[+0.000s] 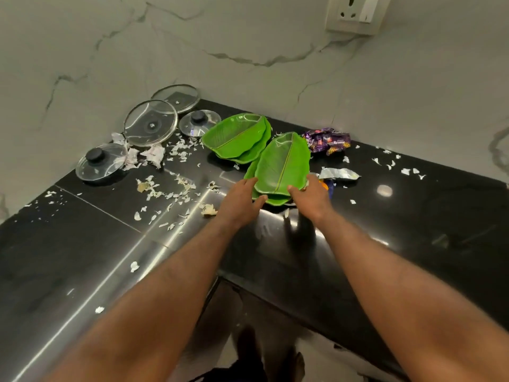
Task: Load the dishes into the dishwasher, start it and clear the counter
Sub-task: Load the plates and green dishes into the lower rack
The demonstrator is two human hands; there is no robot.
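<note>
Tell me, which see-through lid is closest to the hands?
The small glass lid with the black knob, just left of the far green plates. The other knobbed lid sits farther left by the counter edge, and the two knobless lids lie behind.

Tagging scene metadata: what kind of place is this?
Most likely a home kitchen. A glossy black stone counter against a marble-look wall holds glass pot lids and green leaf-shaped plates, with food scraps and wrappers around. A wall socket sits above.
</note>
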